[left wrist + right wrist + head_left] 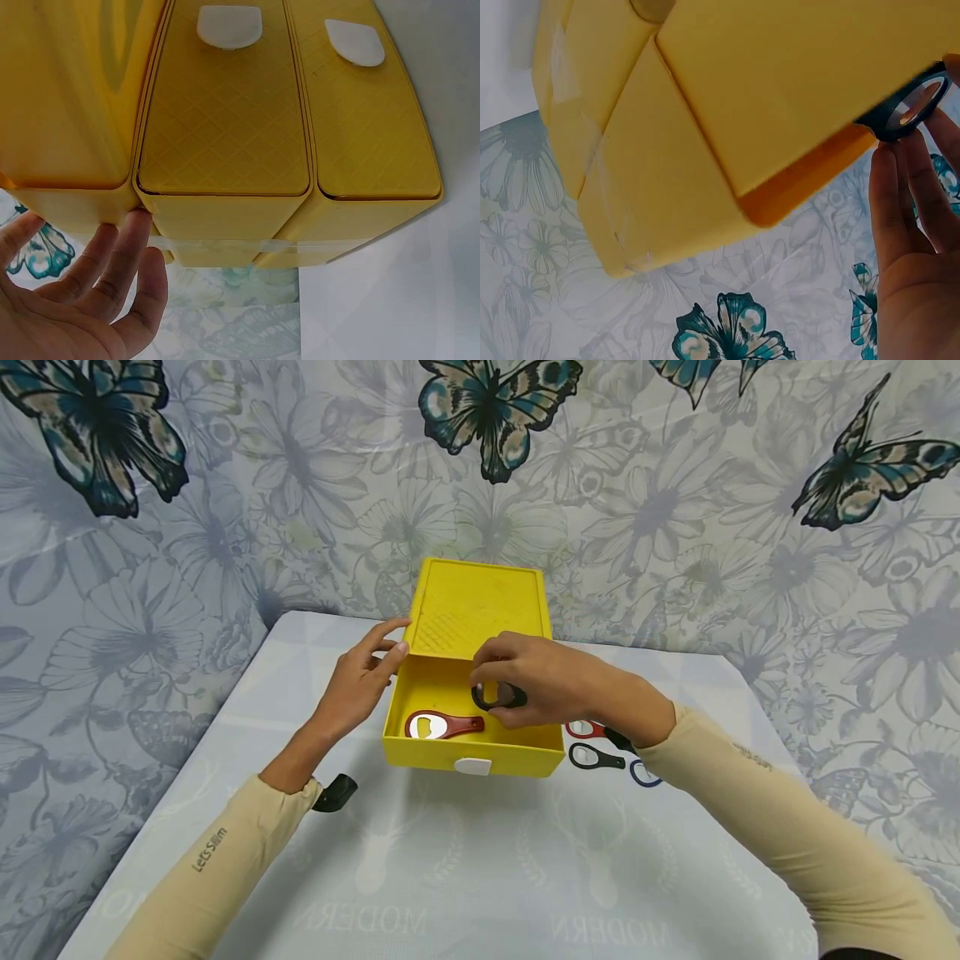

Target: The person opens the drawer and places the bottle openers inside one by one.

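Note:
A yellow drawer unit (480, 597) stands at the back of the table with its top drawer (427, 753) pulled out. Inside that drawer lies a red bottle opener (463, 724). Over the drawer, my right hand (547, 677) pinches a black bottle opener (514, 697) between thumb and fingers. In the right wrist view this opener (889, 124) shows at the drawer's edge, partly covered by the fingers. My left hand (360, 672) touches the unit's left side; its fingertips (137, 217) rest along the casing. Two lower drawers with white handles appear shut in the left wrist view.
Several more openers lie right of the unit, partly behind my right forearm: a red one (582, 729), a black one (606, 761) and a blue-rimmed one (645, 774). A white patterned cloth covers the table (480, 877). Behind it hangs a butterfly-print backdrop (645, 510).

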Motion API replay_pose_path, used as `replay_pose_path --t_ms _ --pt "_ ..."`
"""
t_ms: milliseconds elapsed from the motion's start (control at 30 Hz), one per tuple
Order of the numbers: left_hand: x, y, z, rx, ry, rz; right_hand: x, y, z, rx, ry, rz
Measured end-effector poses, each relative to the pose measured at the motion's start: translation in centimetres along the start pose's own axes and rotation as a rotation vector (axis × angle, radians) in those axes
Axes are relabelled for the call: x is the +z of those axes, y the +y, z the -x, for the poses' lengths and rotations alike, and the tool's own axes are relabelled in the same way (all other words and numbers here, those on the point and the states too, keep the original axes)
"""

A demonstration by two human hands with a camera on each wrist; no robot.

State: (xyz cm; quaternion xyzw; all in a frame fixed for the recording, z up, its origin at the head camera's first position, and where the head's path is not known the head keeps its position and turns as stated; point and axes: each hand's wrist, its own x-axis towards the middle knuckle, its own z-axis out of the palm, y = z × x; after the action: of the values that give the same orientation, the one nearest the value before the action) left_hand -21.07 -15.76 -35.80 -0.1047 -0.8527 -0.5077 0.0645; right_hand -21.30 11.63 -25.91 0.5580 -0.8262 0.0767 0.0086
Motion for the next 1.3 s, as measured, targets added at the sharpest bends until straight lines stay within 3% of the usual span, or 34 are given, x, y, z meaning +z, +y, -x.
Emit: replay_pose_path --t_ms 233,567,733,933,1300 --pt "-0.1 0.2 0.2 0.005 0.001 -0.001 0.7 0.1 -0.3 0.018 -0.046 0.036" --pt "-0.1 0.2 0.1 0.01 0.002 -0.008 1.3 -0.3 -0.2 0.0 -0.09 0.202" --pt "0.0 0.2 0.1 0.007 0.002 -0.012 1.9 -0.2 -0.5 -0.019 -0.048 0.256" --pt "0.0 0.2 0.1 0.005 0.002 -0.013 1.6 -0.4 -0.1 -0.002 -0.012 0.239" --pt "0.0 0.1 0.1 0.005 0.001 -0.01 0.8 -1.3 2.5 0.014 0.176 0.115"
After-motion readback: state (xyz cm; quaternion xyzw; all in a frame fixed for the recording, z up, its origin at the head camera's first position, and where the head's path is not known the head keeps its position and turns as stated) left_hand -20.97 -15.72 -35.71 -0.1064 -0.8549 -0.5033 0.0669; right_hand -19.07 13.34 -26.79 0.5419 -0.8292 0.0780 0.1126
